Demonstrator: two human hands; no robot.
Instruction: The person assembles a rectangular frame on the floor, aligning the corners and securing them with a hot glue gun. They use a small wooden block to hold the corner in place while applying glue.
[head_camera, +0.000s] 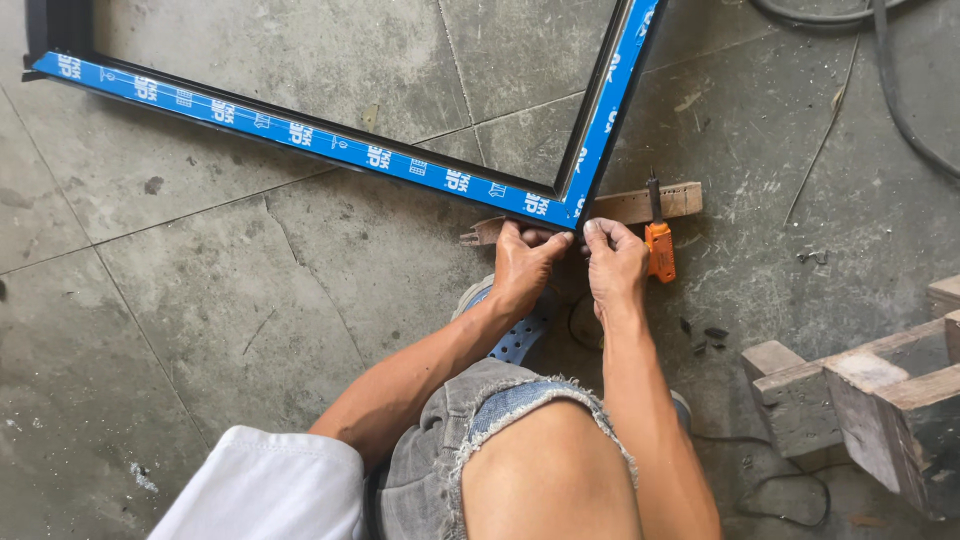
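Both our hands meet at the mitred corner of a dark metal frame wrapped in blue protective film (345, 148), which lies flat on the grey concrete slab floor (200, 330). Our left hand (522, 268) curls down over the corner's outer edge, fingers bent and pressing the film, thumb tucked beneath; our right hand (615, 262) sits just beside it, fingertips pinched on the same corner tip. We cannot tell whether either hand fully clasps the profile or only presses against it. Under the corner lies a flat, pale wooden batten (640, 205), rough-sawn. An orange-handled tool with a slim dark shaft (658, 245) rests across the batten, touching our right hand's outer side. Weathered, blocky grey timber pieces (860, 400) stand well apart at the right.
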